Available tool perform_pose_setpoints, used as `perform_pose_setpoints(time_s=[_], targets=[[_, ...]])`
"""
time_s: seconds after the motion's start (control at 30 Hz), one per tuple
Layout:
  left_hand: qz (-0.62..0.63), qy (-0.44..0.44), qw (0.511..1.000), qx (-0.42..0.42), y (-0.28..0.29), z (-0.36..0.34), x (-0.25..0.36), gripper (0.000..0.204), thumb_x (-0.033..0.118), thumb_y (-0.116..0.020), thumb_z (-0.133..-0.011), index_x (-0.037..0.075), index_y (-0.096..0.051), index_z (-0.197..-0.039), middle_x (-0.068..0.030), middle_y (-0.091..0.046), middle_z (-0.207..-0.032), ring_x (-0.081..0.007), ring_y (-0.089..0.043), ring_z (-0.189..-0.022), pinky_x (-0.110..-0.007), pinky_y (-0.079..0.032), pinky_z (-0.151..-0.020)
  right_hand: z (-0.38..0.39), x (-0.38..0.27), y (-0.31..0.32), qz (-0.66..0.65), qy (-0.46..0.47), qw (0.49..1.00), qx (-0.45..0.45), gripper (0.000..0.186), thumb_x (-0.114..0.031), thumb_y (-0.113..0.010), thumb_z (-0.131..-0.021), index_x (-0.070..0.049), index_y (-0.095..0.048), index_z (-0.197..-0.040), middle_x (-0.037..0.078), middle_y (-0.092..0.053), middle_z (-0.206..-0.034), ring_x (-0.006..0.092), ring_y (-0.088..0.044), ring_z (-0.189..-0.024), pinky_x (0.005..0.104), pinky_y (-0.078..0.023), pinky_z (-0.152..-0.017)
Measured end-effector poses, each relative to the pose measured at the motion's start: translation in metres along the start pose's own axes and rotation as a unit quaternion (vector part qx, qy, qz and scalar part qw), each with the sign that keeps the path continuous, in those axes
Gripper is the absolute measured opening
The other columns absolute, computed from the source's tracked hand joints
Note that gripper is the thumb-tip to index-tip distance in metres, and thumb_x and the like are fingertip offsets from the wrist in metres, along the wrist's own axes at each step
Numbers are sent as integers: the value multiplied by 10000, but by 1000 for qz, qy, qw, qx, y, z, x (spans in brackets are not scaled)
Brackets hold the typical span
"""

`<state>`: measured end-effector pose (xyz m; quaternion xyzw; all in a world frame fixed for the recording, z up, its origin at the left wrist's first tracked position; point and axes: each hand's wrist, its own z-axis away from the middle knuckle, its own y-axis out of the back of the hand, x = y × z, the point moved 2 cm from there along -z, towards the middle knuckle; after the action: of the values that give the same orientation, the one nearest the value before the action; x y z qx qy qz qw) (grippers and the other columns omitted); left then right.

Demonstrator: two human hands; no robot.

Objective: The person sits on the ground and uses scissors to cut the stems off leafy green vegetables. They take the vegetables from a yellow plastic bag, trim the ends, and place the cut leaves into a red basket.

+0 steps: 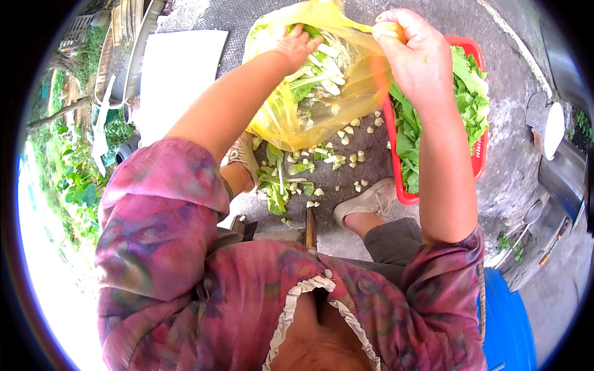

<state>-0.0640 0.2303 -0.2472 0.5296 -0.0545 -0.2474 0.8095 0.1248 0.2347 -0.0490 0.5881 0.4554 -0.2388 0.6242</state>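
A yellow translucent plastic bag [272, 127] lies open on the ground in front of me, with leafy greens [328, 65] with pale stalks inside. My left hand [296, 48] reaches into its mouth and rests on the greens, fingers apart; its fingertips are partly among the leaves. My right hand [417, 52] is closed on the bag's gathered edge and holds it up at the right. Beneath my right forearm stands a red plastic basket [405, 198], filled with broad green leaves [467, 93].
Cut stalk ends [352, 157] and leaf scraps [275, 191] litter the ground between my shoes [371, 204]. A white board [179, 74] lies at the left. On the right are a metal ladle [533, 211] and metal basins [560, 179]; a blue container [504, 315] stands near my right side.
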Motion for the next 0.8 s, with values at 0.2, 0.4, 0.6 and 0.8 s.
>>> perform_pose_setpoints(time_s=[0.2, 0.4, 0.6, 0.8], targets=[[88, -59, 994, -13, 4, 3, -20, 293, 31, -543, -740, 89, -584, -1025, -79, -609, -931, -267, -508, -1020, -404, -370, -943, 6, 9, -3, -29, -28, 999, -28, 139, -79, -590, -820, 1, -601, -933, -9, -578, -762, 50, -504, -712, 215, -433, -655], [-22, -214, 973, -88, 20, 51, -19, 433, 71, -619, -713, 121, -575, -1141, -74, -599, -1053, -260, -476, -1105, -420, -317, -1030, 13, 5, -2, -27, -54, 998, -33, 156, -93, -593, -830, 1, -599, -954, -5, -582, -755, 47, -507, -707, 213, -431, -656], [-23, -54, 963, -263, 61, 52, 7, 521, 164, -635, -721, 126, -513, -1226, -95, -499, -1194, -267, -404, -1176, -546, -173, -1067, 17, 12, -4, -8, -57, 998, -24, 156, -87, -586, -834, -8, -604, -967, -6, -589, -761, 45, -513, -713, 215, -436, -653], [-9, -91, 996, -26, 12, 10, 13, 566, 136, -597, -749, 111, -431, -1290, -102, -462, -1256, -273, -363, -1234, -536, -163, -1066, 16, 14, -7, -34, -55, 996, -54, 158, -90, -581, -834, -12, -605, -970, 0, -603, -761, 48, -514, -703, 219, -437, -646]])
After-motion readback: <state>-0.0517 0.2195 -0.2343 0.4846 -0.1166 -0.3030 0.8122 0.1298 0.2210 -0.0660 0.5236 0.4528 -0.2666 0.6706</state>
